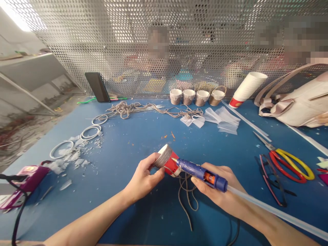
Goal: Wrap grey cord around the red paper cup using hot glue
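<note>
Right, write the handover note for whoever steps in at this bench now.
Left hand: holds the red paper cup, partly wrapped in grey cord.
Right hand: holds the blue glue gun, nozzle at the cup's side.
Done: cord covers the cup's upper end; four wrapped cups stand by the mesh screen.
Left: the red band is bare; loose cord trails on the blue table.

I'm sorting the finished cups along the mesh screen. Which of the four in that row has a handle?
The rightmost wrapped cup, nearest the tilted stack of plain white cups. A thin handle arches over its rim and its wrap looks browner; the other three show no handle.
</note>
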The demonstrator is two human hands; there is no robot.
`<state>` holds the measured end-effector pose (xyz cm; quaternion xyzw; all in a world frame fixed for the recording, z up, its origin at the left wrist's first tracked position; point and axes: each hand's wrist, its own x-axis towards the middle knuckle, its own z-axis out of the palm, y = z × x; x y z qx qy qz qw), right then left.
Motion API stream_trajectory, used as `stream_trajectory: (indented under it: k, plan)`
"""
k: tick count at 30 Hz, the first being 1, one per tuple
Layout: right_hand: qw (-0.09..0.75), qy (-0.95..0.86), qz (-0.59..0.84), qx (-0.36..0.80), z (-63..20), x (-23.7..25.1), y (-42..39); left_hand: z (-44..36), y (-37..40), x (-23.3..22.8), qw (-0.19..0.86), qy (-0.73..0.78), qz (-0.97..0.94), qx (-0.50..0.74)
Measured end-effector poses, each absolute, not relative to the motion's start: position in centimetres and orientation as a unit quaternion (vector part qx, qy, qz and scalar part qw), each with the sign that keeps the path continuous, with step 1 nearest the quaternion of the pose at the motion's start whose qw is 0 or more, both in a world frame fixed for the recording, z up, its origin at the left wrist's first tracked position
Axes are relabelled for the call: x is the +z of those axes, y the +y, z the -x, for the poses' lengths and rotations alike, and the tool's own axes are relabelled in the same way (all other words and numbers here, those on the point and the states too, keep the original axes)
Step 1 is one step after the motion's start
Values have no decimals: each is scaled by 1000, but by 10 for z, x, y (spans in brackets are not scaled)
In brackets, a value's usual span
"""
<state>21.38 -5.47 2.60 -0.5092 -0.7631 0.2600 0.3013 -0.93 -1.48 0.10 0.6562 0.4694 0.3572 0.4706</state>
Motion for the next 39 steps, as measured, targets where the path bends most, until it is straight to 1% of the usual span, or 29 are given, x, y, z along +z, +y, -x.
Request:
stream_trajectory:
  k: [6, 14, 20, 25, 28, 31, 35, 39]
  plan:
    - [294, -791, 473, 252, -209, 23, -60, 8, -13, 4, 461, 479, -662, 347]
    - [301, -719, 538, 323, -214, 32, -51, 11, -14, -2, 461, 470, -671, 341]
    - [295, -749, 495, 327, -209, 34, -57, 11, -12, 0, 451, 462, -682, 344]
    - [292, -713, 544, 332, -216, 32, -49, 13, -12, -2, 453, 459, -684, 340]
    - [291, -704, 565, 316, -220, 30, -46, 13, -12, -1, 456, 457, -685, 338]
    - [293, -708, 568, 300, -220, 30, -47, 12, -12, 0, 461, 449, -687, 337]
    - [267, -702, 575, 326, -219, 31, -49, 13, -11, -2, 478, 445, -680, 334]
    - [291, -669, 578, 366, -222, 27, -44, 17, -11, -5, 517, 447, -647, 337]
